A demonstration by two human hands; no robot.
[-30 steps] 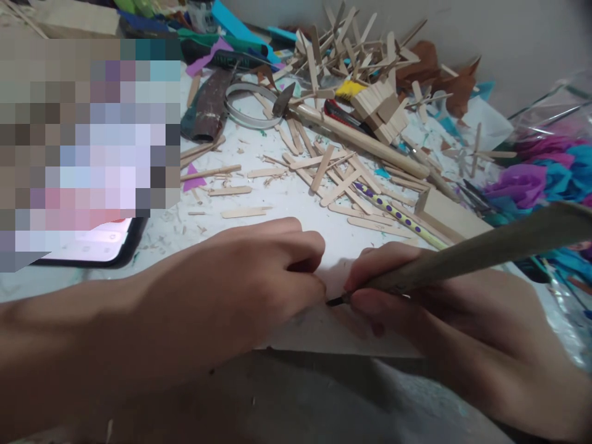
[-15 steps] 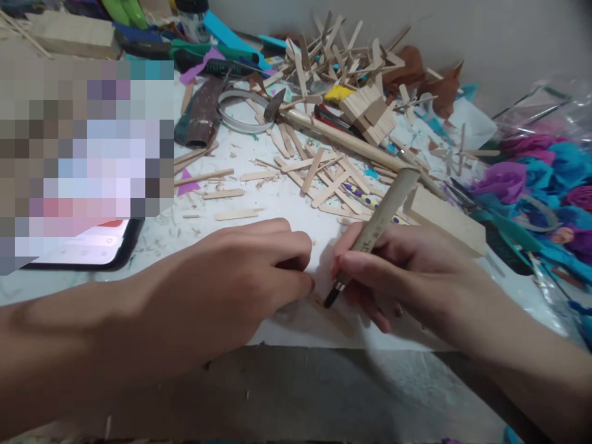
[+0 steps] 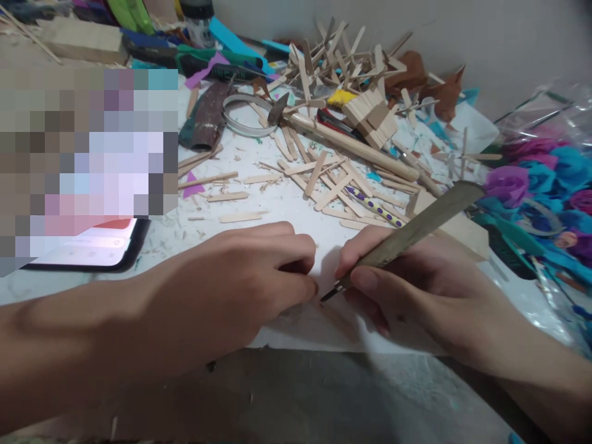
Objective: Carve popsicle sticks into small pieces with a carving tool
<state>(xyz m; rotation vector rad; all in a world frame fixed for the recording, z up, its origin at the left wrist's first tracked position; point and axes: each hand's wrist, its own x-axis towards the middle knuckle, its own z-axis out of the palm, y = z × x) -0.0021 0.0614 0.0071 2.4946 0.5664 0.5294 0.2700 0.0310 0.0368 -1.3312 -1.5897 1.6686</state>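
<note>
My right hand (image 3: 393, 277) grips a wood-carving chisel (image 3: 411, 228) like a pen, its flat handle slanting up to the right and its dark blade pointing down left. The blade tip is close beside the fingertips of my left hand (image 3: 263, 277). That hand is closed in a pinch, low over the white tabletop. From its fingertips a thin wooden craft stick (image 3: 340, 322) runs down to the right, faint and blurred; the fingers hide its other end.
Loose craft sticks (image 3: 328, 179) lie beyond my hands, with a hammer (image 3: 351, 145) across them. A phone (image 3: 123, 253) is at left. Wood blocks (image 3: 370, 114) and a stick pile (image 3: 342, 61) stand behind. Paper flowers (image 3: 555, 166) fill the right. The table's front edge (image 3: 300, 349) is near.
The chisel has tipped over to the right, its handle end lower and its blade flatter. Its tip has shifted slightly left, nearer my left fingertips. My left hand keeps its pinch.
</note>
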